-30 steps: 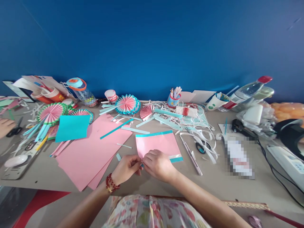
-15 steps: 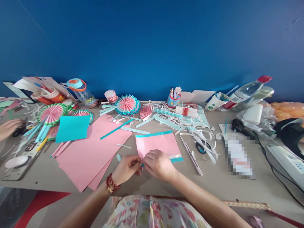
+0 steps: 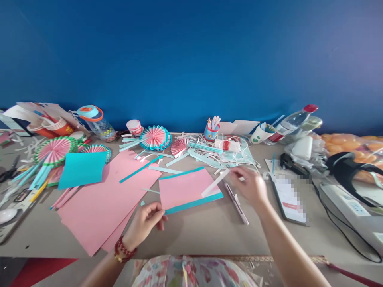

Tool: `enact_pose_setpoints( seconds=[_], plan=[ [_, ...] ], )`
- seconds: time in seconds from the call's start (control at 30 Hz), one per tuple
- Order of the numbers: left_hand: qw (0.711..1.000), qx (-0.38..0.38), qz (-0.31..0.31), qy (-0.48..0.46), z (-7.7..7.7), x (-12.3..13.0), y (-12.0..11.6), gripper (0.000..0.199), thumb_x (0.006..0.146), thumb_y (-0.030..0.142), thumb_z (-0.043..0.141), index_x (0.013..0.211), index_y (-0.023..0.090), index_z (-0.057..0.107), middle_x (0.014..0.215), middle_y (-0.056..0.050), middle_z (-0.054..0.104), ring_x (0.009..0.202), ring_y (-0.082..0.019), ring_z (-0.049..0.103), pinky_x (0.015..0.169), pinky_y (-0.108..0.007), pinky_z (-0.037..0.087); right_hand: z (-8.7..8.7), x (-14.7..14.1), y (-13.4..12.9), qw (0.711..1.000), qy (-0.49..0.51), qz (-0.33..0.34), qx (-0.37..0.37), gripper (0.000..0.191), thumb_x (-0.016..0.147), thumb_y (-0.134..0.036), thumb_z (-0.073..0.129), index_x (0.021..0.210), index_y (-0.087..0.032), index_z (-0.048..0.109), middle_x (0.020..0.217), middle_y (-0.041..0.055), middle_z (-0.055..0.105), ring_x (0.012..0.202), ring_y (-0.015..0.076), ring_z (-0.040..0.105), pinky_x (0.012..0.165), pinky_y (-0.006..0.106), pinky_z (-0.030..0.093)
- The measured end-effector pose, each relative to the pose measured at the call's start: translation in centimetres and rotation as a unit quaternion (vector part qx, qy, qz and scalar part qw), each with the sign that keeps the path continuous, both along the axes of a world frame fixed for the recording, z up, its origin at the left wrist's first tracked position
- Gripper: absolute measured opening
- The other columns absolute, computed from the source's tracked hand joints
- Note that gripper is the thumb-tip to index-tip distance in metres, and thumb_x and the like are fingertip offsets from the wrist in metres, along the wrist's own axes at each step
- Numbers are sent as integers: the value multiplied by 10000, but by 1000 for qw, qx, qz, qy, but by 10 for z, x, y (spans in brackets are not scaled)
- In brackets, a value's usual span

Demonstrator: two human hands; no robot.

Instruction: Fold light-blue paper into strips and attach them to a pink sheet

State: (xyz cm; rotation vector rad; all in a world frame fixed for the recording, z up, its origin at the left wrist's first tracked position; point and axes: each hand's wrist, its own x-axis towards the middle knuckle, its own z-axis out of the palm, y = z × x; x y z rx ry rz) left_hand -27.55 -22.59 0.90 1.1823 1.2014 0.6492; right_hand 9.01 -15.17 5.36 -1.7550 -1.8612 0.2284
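Note:
A pink sheet with teal bands along its far and near edges lies on the table in front of me. My left hand pinches the near left corner of this sheet. Away to the right, my right hand is raised, its fingers closed on one end of a thin white strip. The strip's other end hangs over the right part of the sheet. A slim pale cutter lies just right of the sheet. Larger pink sheets and a teal square are at the left.
Folded paper rosettes and cut strips cover the back of the table. A pen cup, a tilted bottle, a phone and a power strip stand or lie further off. Scissors are far left.
My right hand has moved right and away from my left hand, lifting the white strip off the near band. The other person's hand at the far left is gone from view.

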Motion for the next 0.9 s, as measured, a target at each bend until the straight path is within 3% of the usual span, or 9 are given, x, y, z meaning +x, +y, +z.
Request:
enact_pose_setpoints(
  seconds=[0.1, 0.2, 0.3, 0.4, 0.47, 0.6, 0.7, 0.83, 0.9],
  plan=[
    [1000, -28, 1, -7, -1, -7, -3, 392, 865, 540, 567, 741, 168, 552, 634, -31, 676, 531, -137, 614, 590, -255, 465, 14, 68, 11, 987, -21, -160, -4, 222, 805, -353, 566, 870, -196, 708, 802, 64, 716, 679, 187, 629, 626, 264, 419],
    [999, -54, 3, -9, -1, -9, -6, 443, 833, 591, 588, 720, 164, 560, 621, -34, 670, 517, -138, 611, 568, -256, 469, 30, 125, 19, 948, -64, -312, 17, 270, 757, -407, 609, 888, -202, 725, 750, 77, 706, 724, 223, 632, 608, 283, 386],
    [997, -75, -4, -12, 0, -8, -7, 503, 779, 648, 623, 695, 158, 548, 663, -45, 674, 499, -137, 610, 520, -251, 468, 45, 153, 24, 926, -80, -366, 52, 254, 767, -408, 581, 870, -216, 711, 725, 65, 693, 696, 214, 616, 610, 292, 374],
    [995, -97, -31, -11, 0, -9, -7, 531, 764, 673, 625, 711, 149, 554, 685, -48, 665, 518, -137, 620, 523, -249, 479, 49, 148, 29, 926, -138, -347, 60, 271, 800, -414, 550, 903, -220, 709, 783, 73, 704, 705, 209, 597, 590, 295, 344],
    [993, -110, -44, -7, 0, -11, -8, 530, 758, 675, 628, 773, 149, 563, 714, -47, 663, 542, -146, 636, 538, -256, 492, 44, 134, 34, 938, -175, -295, 43, 296, 835, -411, 519, 950, -219, 713, 894, 89, 723, 732, 207, 596, 575, 295, 334],
    [991, -125, -57, 8, 2, -17, -13, 630, 766, 615, 651, 1200, 184, 501, 744, -9, 649, 570, -180, 667, 554, -279, 517, 18, 103, 43, 972, -210, -98, -43, 333, 850, -262, 464, 1075, -207, 704, 1113, 91, 707, 800, 194, 619, 607, 283, 373],
    [991, -109, -57, 55, 6, -21, -19, 702, 823, 572, 598, 1384, 224, 360, 755, 6, 655, 578, -187, 675, 538, -260, 499, 2, 85, 50, 967, -237, -74, -53, 330, 886, -258, 426, 1062, -229, 703, 1050, 65, 717, 752, 190, 620, 555, 283, 334],
    [969, 25, -80, 230, 15, -28, -14, 372, 907, 499, 496, 1150, 241, 610, 663, 27, 647, 482, -141, 616, 548, -231, 450, 3, 63, 55, 948, -291, -122, -51, 340, 916, -401, 459, 781, -192, 691, 765, 73, 689, 643, 203, 587, 495, 283, 239],
    [950, 104, -66, 287, 20, -30, -5, 292, 921, 453, 488, 1038, 245, 658, 641, 29, 646, 480, -133, 602, 587, -228, 448, 7, 45, 57, 959, -266, -101, -11, 274, 910, -353, 481, 827, -191, 686, 811, 77, 692, 726, 213, 611, 523, 273, 286]
  ],
)
